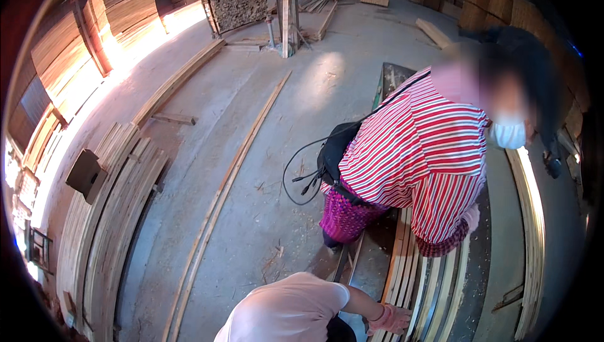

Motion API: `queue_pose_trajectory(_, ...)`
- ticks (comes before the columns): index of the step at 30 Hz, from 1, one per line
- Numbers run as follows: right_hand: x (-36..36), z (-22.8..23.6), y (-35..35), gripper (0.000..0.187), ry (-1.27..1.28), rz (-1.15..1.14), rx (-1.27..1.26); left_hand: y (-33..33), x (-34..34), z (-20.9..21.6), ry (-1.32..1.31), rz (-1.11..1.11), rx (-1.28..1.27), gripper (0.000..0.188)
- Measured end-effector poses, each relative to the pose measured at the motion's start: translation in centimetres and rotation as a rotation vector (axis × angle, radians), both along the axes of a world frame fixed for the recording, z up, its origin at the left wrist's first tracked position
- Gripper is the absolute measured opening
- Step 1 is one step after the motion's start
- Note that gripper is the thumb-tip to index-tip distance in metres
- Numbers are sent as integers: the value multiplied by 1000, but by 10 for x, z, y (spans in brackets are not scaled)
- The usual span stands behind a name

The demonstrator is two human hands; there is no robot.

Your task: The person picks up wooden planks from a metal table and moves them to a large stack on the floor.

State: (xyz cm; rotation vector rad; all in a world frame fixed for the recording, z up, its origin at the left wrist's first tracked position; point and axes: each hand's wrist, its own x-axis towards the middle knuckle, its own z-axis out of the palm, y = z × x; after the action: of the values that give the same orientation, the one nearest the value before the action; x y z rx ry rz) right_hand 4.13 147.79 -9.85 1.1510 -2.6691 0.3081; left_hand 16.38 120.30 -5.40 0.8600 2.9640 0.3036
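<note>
The row of long wooden strips (402, 276) lies at your gloved left hand (390, 320) and runs away ahead of it and to its right; taken together it would likely be heavy and apt to slide apart. A single strip should be light, stiff across but springy along its length, with rough edges that may splinter, so your best hold is probably around both long edges near the middle. Ahead of your hand, the co-worker (412, 147) in stripes hides the strips' far part; behind it, the lower frame edge cuts them off. Your right hand is out of view. Your left hand rests over the strips, but you cannot tell whether its fingers grip one.
</note>
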Motion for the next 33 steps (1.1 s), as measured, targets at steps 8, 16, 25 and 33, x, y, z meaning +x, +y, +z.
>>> queue_pose_trajectory(8,-69,-25,-34,51,-491,241,54,-5,5,31,-120,9,-164,88)
queue_pose_trajectory(16,-46,8,-32,52,-536,94,-41,-9,8,39,19,-24,-186,90)
queue_pose_trajectory(25,-6,52,-27,50,-532,59,-5,3,29,29,101,135,-179,97)
queue_pose_trajectory(33,12,92,-18,48,-537,9,17,8,13,58,-161,52,-297,86)
